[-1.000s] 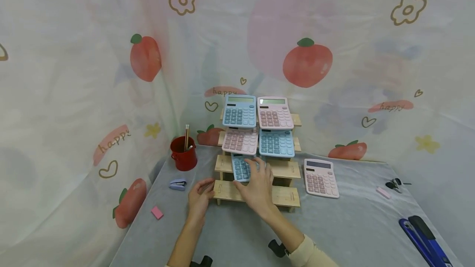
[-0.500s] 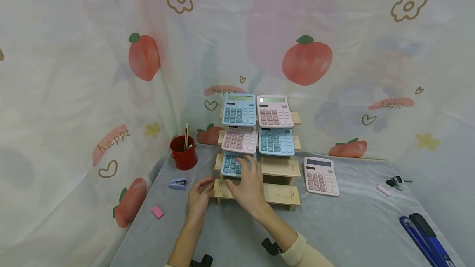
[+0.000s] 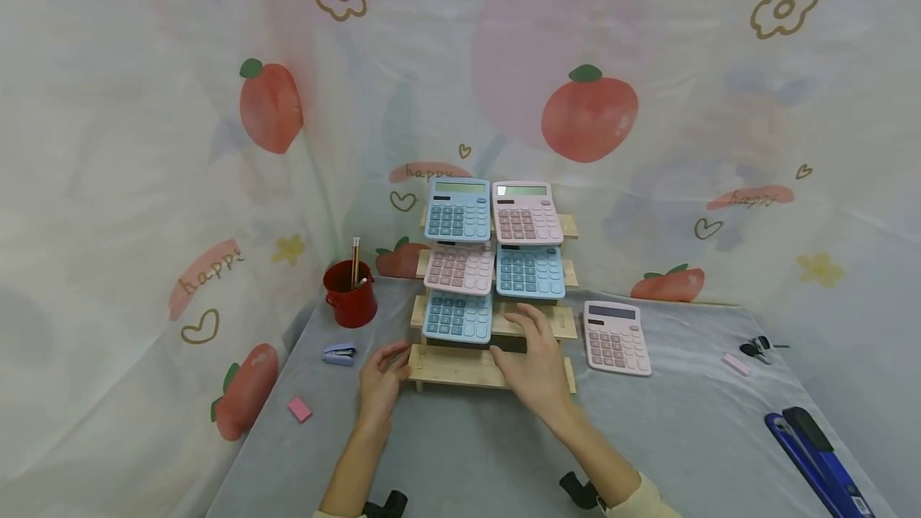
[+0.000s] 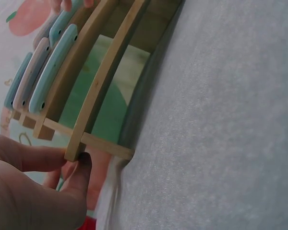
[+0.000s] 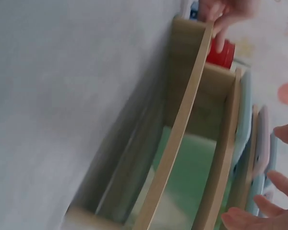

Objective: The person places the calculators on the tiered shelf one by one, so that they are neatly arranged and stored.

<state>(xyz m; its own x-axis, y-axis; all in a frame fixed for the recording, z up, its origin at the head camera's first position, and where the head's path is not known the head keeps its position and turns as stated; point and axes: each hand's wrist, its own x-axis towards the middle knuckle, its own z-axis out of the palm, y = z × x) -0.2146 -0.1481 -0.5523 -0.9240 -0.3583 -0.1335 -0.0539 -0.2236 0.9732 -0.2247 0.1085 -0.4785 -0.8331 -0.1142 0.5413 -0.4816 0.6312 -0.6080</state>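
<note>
The stepped wooden display rack (image 3: pixel 496 324) stands mid-table on the grey cloth, five pastel calculators on its upper tiers; the right hand (image 3: pixel 536 362) hovers loose-fingered, holding nothing, over the bare lower right steps. The left wrist view shows the left hand (image 4: pixel 29 191) pinching the lowest slat's end; best keep that grip steady. In the right wrist view, right fingertips (image 5: pixel 278 184) are spread beside the calculator edges.

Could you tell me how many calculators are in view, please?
6. Five sit on the wooden rack: blue and pink on top, pink and blue below, blue lower left. One pink lies on the table.
</note>
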